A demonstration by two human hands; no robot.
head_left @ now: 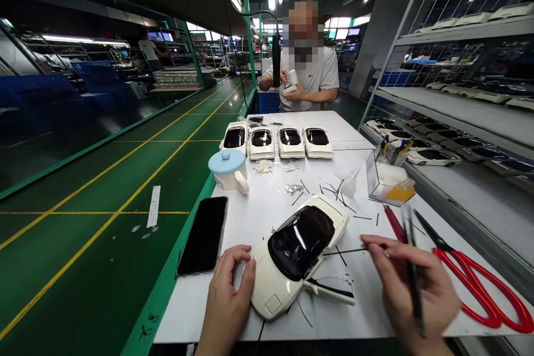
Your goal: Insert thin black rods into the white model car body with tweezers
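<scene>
Two hands work at one white model car (298,253), which lies on the near half of the white table (267,217). Left of the car lies a black phone (203,235), and beyond that a mug (229,169) with a blue lid. The left hand (227,295) rests against the car's front corner, fingers loosely curled and touching the body, not clamped round it. A steadier brace there would likely help the fine work. Beyond the car stand four more white cars (275,142) in a row, and past them a person holds a small white part. Right of the car, the right hand (411,289) pinches a thin dark tool (415,283), fingers narrow. Its tip is too blurred to make out. Farther right lie red scissors (475,283).
</scene>
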